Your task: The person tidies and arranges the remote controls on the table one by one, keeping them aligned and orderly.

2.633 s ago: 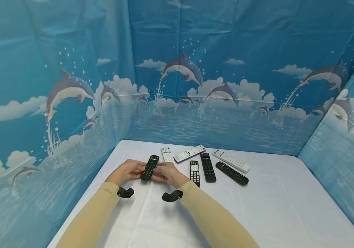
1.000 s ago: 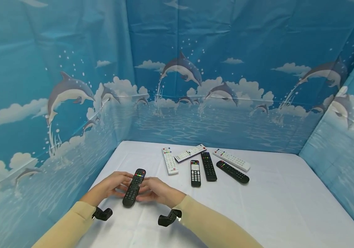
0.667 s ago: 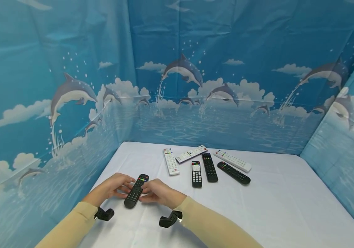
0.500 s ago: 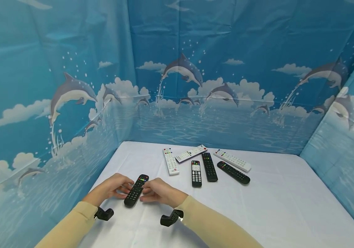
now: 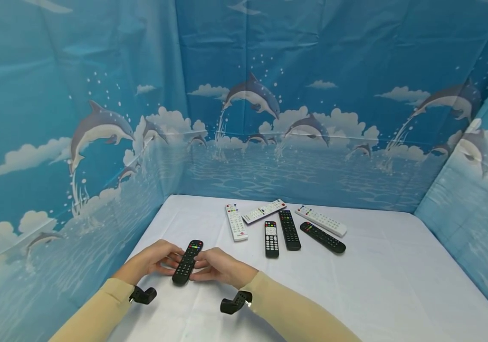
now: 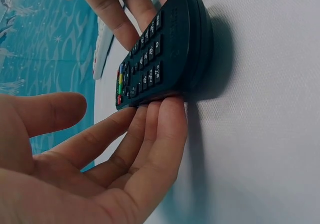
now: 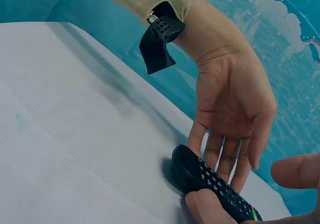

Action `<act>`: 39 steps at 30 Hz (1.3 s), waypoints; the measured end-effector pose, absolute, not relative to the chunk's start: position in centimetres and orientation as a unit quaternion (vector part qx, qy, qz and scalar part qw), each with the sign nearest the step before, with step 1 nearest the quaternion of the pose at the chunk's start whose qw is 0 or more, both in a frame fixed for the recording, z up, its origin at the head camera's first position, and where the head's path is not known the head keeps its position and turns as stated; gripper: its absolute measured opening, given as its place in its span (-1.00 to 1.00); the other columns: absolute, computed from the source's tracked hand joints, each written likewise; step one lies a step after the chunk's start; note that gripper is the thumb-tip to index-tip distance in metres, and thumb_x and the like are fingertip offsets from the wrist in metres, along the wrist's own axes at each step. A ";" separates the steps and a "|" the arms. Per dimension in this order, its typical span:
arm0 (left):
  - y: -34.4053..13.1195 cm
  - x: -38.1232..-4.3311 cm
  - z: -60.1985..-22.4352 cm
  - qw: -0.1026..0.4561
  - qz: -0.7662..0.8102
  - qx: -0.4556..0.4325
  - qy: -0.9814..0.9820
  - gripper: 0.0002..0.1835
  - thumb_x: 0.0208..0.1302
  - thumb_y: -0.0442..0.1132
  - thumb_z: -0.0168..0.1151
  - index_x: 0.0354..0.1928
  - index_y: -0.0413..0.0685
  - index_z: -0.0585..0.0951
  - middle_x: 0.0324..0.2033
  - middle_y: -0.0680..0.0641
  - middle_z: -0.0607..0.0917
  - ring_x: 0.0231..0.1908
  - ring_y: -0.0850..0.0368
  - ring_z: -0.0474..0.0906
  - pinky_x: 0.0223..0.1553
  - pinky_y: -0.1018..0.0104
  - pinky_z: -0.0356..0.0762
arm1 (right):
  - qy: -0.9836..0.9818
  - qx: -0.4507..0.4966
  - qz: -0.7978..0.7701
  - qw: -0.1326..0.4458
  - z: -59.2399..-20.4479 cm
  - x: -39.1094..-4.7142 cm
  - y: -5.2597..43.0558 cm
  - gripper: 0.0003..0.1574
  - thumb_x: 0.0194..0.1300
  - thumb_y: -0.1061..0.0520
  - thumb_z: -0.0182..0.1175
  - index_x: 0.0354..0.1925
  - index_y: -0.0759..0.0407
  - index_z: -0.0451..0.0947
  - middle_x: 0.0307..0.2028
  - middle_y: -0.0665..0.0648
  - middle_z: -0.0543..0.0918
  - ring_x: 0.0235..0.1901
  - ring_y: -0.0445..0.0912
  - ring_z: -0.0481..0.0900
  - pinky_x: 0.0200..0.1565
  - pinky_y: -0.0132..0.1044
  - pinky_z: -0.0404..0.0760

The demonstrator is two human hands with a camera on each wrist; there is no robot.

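A black remote control (image 5: 187, 262) with coloured buttons near its top lies at the left front of the white cloth, between the two hands. My left hand (image 5: 158, 256) touches its left long side with relaxed fingertips; in the left wrist view those fingers (image 6: 167, 134) meet the edge of the remote (image 6: 175, 48) while the thumb stands free of it. From the other side, my right hand (image 5: 223, 267) has its fingertips at the right edge, its thumb held apart in the right wrist view. Neither hand wraps round the remote.
Farther back lie three white remotes, on the left (image 5: 236, 223), in the middle (image 5: 264, 212) and on the right (image 5: 320, 221). Among them are a small black remote with white keys (image 5: 271, 240), a long black one (image 5: 289, 230) and a rounded black one (image 5: 322, 237). Dolphin-print curtains (image 5: 295, 171) enclose the table.
Since the earliest frame, both hands have brought the black remote nearer the person and a little left, down to the cloth. Over the last half second hands and remote have barely shifted.
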State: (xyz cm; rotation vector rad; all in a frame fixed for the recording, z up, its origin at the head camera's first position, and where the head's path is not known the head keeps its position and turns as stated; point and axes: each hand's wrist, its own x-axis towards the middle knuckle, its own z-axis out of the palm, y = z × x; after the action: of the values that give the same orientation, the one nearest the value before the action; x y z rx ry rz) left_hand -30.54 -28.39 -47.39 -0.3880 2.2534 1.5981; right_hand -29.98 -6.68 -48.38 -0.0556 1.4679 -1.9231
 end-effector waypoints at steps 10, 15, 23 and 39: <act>-28.4 -30.7 -47.5 0.177 0.566 -0.140 0.793 -0.62 0.38 -0.22 0.14 0.07 -0.40 0.60 -0.23 -0.24 0.67 -0.34 0.00 0.63 -0.30 0.09 0.71 | 0.580 -0.017 -0.738 0.345 -48.2 -29.7 -6.9 -0.50 0.32 0.29 0.14 0.16 0.56 0.40 0.05 0.51 0.45 -0.08 0.32 0.67 0.01 -0.05 0.66; -28.2 -30.7 -47.3 0.175 0.555 -0.136 0.802 -0.58 0.38 -0.21 0.14 0.13 -0.41 0.56 -0.21 -0.26 0.68 -0.33 -0.03 0.64 -0.29 0.08 0.71 | 0.608 -0.016 -0.723 0.329 -48.2 -29.7 -6.6 -0.53 0.31 0.27 0.15 0.11 0.53 0.44 0.03 0.49 0.47 -0.13 0.27 0.70 -0.03 -0.04 0.68; -28.3 -31.8 -44.4 0.151 0.519 -0.106 0.835 -0.48 0.43 -0.14 0.16 0.26 -0.38 0.46 -0.08 -0.31 0.67 -0.15 -0.13 0.67 -0.15 0.01 0.66 | 0.644 -0.044 -0.701 0.302 -46.4 -31.3 -5.5 -0.45 0.31 0.20 0.16 0.19 0.46 0.42 0.04 0.44 0.51 -0.01 0.31 0.65 0.05 0.05 0.63; -24.5 -36.1 -42.5 0.150 0.606 -0.083 0.777 -0.44 0.51 -0.06 0.08 0.40 -0.21 0.39 0.24 -0.39 0.49 0.19 -0.29 0.51 0.12 -0.10 0.54 | 0.697 -0.049 -0.662 0.269 -40.7 -37.3 -1.1 -0.36 0.47 0.03 0.13 0.38 0.30 0.35 0.27 0.40 0.43 0.24 0.27 0.47 0.26 0.14 0.42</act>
State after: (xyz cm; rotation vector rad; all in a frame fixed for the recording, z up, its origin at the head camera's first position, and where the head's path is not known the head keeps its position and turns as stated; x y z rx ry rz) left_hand -36.14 -24.49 -42.53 -0.2372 2.2318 1.7426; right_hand -37.31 -1.07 -40.72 -0.1312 1.8800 -1.7856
